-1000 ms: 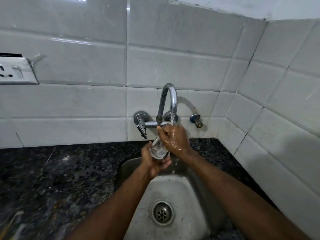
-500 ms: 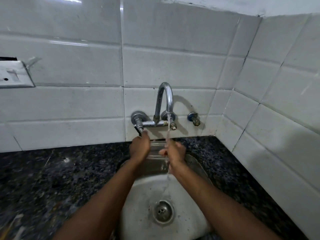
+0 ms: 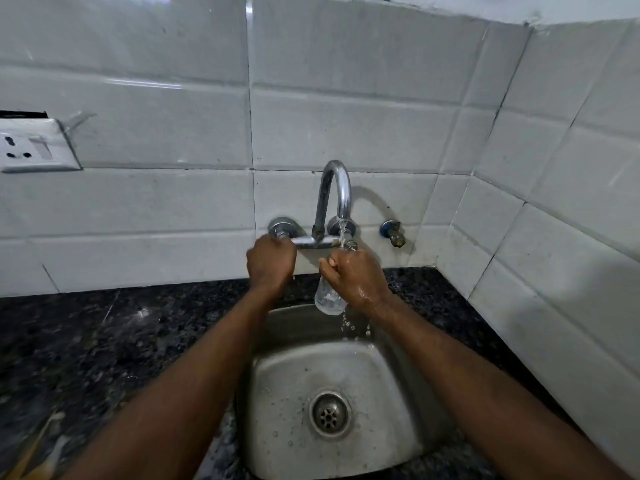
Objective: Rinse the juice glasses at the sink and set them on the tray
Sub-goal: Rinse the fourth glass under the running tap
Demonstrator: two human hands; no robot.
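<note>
White-tiled corner, black granite counter (image 3: pixel 104 341), steel sink (image 3: pixel 277 375) at 6 o'clock of the view. Juice glass (image 3: pixel 327 299) sits over the sink's 12 o'clock edge under the tap spout (image 3: pixel 334 188), with water running. Right hand (image 3: pixel 356 278) wraps its upper part; the base pokes out below. Left hand (image 3: pixel 270 261) is curled over the tap valve (image 3: pixel 281 229), 10 o'clock of the glass. Glass looks light and rigid, wet so likely slippery, breakable on steel: full wrap mid-body. Tray not in view.

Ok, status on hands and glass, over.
Left hand grips tap valve. Right hand holds glass under running water, over sink. Nothing blocking.
</note>
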